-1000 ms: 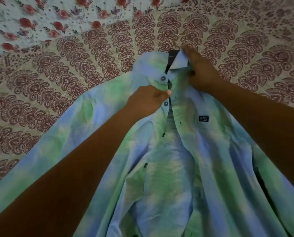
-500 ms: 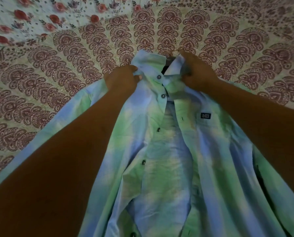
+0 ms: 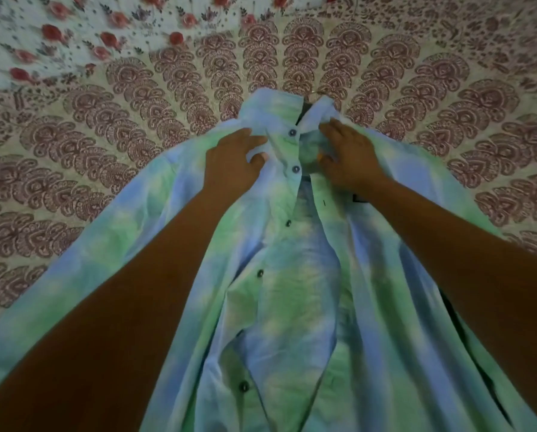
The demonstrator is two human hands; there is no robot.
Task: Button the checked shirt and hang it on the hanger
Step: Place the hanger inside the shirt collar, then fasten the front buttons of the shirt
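Observation:
The blue-and-green shirt lies front-up on the bedspread. Its front is open, with a row of dark buttons down the left placket. A dark piece of the hanger shows inside the collar, and a thin hook pokes out above it. My left hand sits just left of the top buttons and pinches a fold of the left placket between thumb and fingers. My right hand rests on the right front below the collar, fingers spread on the cloth and covering most of the small dark label.
A patterned maroon-and-cream bedspread lies under the shirt on all sides. A white cloth with red flowers lies at the far left. My forearms cross over the shirt's sleeves.
Both hands have come off the collar and moved down to the chest on either side of the top buttons. The collar now lies flatter.

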